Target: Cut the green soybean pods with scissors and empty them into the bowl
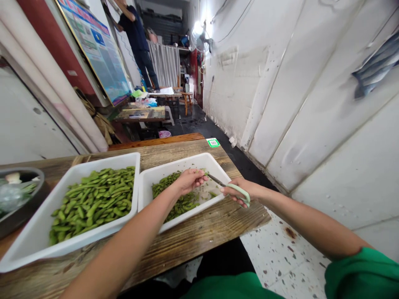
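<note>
My left hand (190, 181) pinches a green edamame pod (205, 173) above the right white tray (146, 195). Wrapped round the pale green handles of a pair of scissors (238, 192) is my right hand (237, 191), at that tray's right edge. The dark blades point left and reach up to the pod; whether they are closed on it I cannot tell. Below my hands, the tray holds a heap of pods (179, 205) and small green trimmings. The left white tray (31, 249) carries a large pile of edamame pods (96, 199).
Both trays stand on a wooden table (174, 247). A dark metal basin (40, 182) with a plastic bag sits at the far left. A green QR card (213, 143) lies near the table's far corner. Farther back, a person (137, 37) stands raised beside a wall poster (96, 45).
</note>
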A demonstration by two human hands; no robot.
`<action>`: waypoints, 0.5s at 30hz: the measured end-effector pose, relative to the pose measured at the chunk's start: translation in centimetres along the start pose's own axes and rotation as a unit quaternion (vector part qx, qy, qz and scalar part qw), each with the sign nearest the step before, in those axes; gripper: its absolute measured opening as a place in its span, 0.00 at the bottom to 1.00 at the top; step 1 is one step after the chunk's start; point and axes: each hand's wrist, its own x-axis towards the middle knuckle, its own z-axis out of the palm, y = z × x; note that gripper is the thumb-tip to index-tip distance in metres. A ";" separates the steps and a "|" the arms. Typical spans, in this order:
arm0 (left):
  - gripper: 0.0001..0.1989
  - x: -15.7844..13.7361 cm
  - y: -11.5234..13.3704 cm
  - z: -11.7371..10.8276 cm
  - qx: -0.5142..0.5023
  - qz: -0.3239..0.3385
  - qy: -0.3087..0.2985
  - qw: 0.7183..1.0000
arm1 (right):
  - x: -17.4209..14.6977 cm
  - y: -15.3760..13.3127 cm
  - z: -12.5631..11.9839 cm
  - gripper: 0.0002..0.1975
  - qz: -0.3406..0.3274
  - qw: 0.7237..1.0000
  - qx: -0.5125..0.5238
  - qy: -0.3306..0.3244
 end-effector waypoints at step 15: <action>0.10 -2.1 4.1 -2.6 0.463 0.091 0.043 0.880 | 0.2 1.4 -0.7 0.20 -0.040 0.996 0.072 -0.023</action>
